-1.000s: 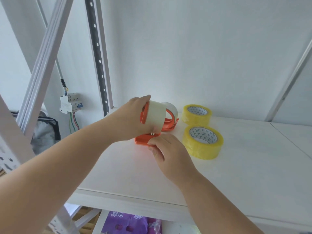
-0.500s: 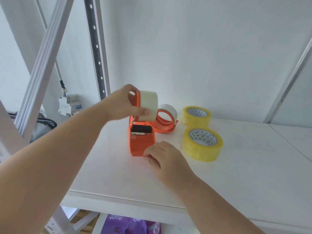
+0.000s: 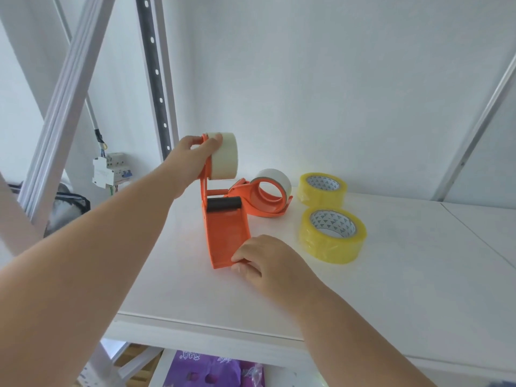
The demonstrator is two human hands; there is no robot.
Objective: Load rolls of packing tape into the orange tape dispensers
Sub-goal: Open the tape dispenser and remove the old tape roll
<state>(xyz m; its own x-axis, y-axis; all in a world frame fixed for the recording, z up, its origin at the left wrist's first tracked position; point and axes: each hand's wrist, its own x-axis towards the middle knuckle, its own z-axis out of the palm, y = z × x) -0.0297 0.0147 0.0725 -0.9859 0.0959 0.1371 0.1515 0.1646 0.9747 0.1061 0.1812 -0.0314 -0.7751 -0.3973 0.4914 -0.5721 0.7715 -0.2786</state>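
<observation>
Head view: left hand (image 3: 195,156) fingers clamped on clear tape roll (image 3: 224,156) atop orange tape dispenser (image 3: 227,236); right hand (image 3: 265,263) fingers pinching its near end.

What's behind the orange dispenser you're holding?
Behind the held dispenser lies a second orange dispenser on its side, a pale tape roll on it. Its near end is hidden by the held one.

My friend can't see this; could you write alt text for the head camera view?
A left hand grips a clear tape roll on an orange dispenser while the right hand pinches its near end; behind lie a loaded dispenser and two yellow rolls.
</observation>
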